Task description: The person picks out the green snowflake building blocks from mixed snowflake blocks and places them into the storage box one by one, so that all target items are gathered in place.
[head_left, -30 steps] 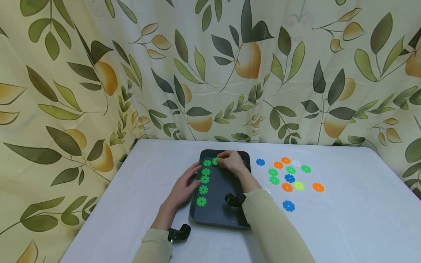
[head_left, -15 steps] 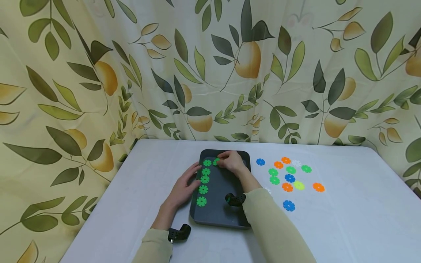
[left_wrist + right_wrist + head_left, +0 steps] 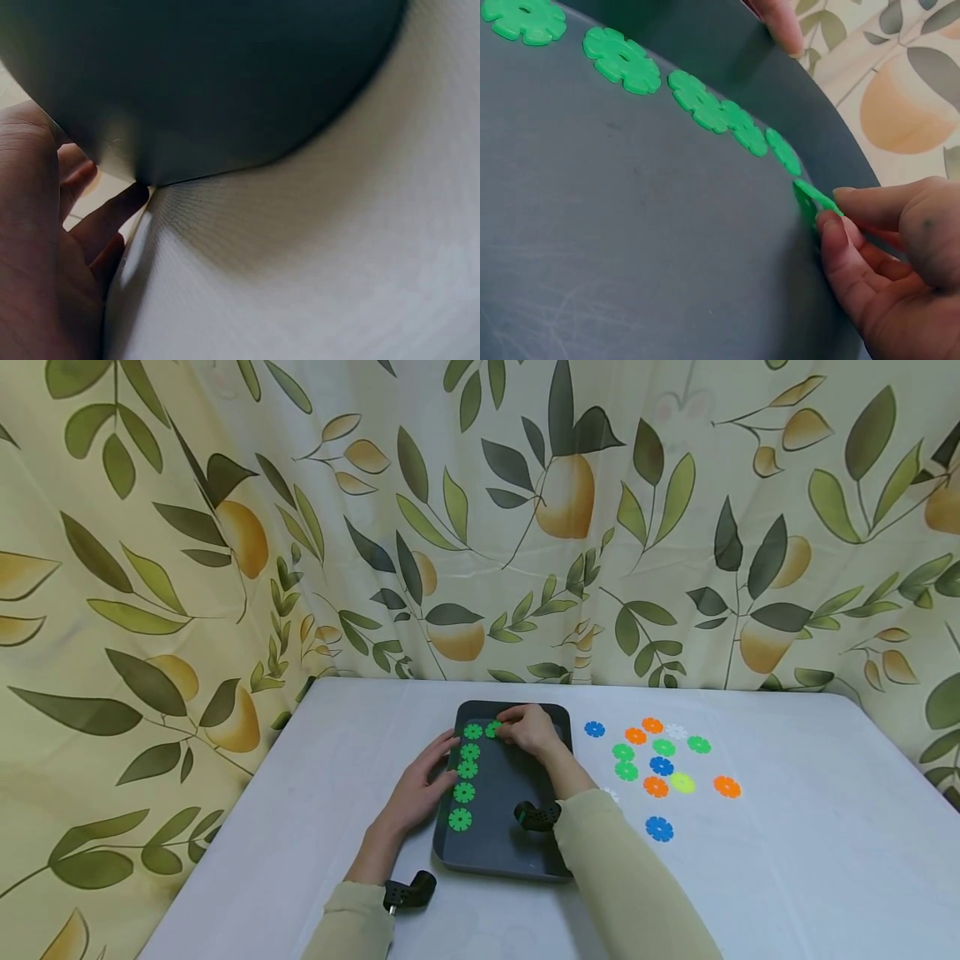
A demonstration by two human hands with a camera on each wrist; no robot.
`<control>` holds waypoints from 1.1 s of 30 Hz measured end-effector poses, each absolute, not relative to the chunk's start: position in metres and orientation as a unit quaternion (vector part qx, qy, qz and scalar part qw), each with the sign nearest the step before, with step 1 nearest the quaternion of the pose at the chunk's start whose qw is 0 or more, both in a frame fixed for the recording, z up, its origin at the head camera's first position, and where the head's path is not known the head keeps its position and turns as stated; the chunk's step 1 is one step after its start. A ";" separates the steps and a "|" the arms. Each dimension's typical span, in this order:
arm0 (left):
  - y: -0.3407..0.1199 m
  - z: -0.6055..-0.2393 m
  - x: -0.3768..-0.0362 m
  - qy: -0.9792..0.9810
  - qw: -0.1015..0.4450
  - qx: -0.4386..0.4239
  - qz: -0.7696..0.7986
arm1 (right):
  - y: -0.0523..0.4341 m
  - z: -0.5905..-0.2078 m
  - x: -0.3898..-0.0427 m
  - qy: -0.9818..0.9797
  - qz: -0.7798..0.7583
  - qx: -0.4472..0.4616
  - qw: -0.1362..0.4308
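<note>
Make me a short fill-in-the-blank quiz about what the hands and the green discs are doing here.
1. The right hand pinches a ____ disc.
2. The row of green discs lies inside the dark ____.
3. The left hand rests against the tray on its ____ side.
4. The loose discs of mixed colours lie on the table, to the ____ of the tray.

Missing words: green; tray; left; right

The head view looks forward and down from above the desk (image 3: 300,793), taking in the whole dark tray (image 3: 502,852) and the leaf-print curtain (image 3: 225,527) behind. The left wrist view sits very close at desk level, facing the tray's outer wall. The right wrist view looks closely across the tray floor (image 3: 630,225) toward the green discs (image 3: 622,60), also seen from the head view.
</note>
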State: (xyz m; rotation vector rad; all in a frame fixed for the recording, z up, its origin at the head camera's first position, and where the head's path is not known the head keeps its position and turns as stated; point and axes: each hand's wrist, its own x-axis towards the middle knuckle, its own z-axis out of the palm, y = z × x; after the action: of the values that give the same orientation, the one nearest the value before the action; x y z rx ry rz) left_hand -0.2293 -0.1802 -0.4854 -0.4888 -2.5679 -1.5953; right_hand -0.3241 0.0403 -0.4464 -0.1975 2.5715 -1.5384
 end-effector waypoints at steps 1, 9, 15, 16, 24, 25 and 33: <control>-0.180 -0.485 -0.229 -0.839 0.039 -0.159 -0.520 | 0.041 -0.446 -0.324 0.854 -0.511 -0.066 0.070; -0.180 -0.485 -0.230 -0.840 0.037 -0.160 -0.517 | 0.042 -0.443 -0.323 0.846 -0.522 -0.062 0.086; -0.180 -0.486 -0.230 -0.837 0.044 -0.168 -0.519 | 0.046 -0.440 -0.321 0.836 -0.537 -0.055 0.094; -0.180 -0.485 -0.230 -0.837 0.045 -0.168 -0.518 | 0.046 -0.440 -0.321 0.836 -0.538 -0.054 0.095; -0.180 -0.483 -0.228 -0.838 0.044 -0.165 -0.518 | 0.052 -0.435 -0.318 0.831 -0.542 -0.056 0.110; -0.180 -0.483 -0.227 -0.839 0.044 -0.164 -0.517 | 0.053 -0.433 -0.317 0.829 -0.545 -0.056 0.111; -0.179 -0.483 -0.227 -0.837 0.043 -0.163 -0.520 | 0.063 -0.420 -0.312 0.801 -0.578 -0.083 0.130</control>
State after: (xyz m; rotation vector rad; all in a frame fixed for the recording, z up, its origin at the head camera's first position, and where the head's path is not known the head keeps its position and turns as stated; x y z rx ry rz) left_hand -0.2274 -0.1792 -0.4826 -0.4996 -2.5619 -1.5900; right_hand -0.3117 0.0626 -0.4199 -0.2398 2.3282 -1.6782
